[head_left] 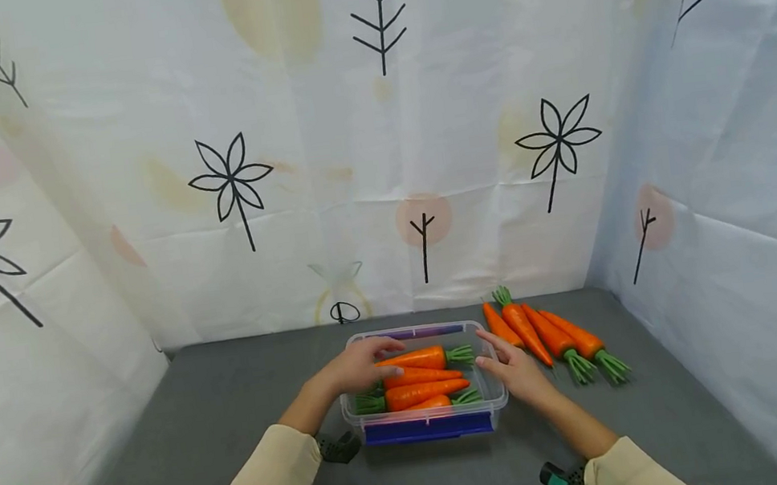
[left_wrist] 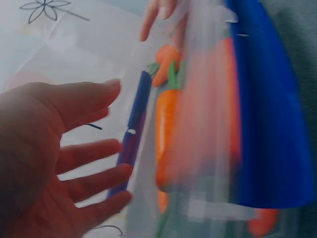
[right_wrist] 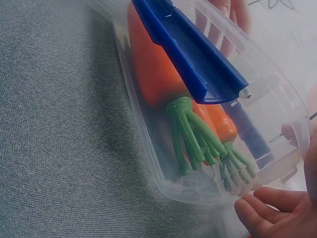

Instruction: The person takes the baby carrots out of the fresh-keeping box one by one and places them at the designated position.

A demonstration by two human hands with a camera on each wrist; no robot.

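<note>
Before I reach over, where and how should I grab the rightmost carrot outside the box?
Take the rightmost carrot by its thick orange end, just before the green stems, probably with your right hand coming from the right. It lies slanted, stems toward you; its right side faces bare table, while the next carrot lies close on its left.

The box point(head_left: 426, 413) sits mid-bench point(head_left: 247, 397), with cloth point(head_left: 384, 146) behind and to either side. In it, four carrots point(head_left: 425, 393) lie crosswise, one behind another; the outer two have tops to the right, the middle two to the left. To the box's right, toward the back, four loose carrots point(head_left: 548, 330) lie side by side. The left fingers point(head_left: 385, 344) are over the box's left side, the right fingers point(head_left: 495, 342) at its right.
</note>
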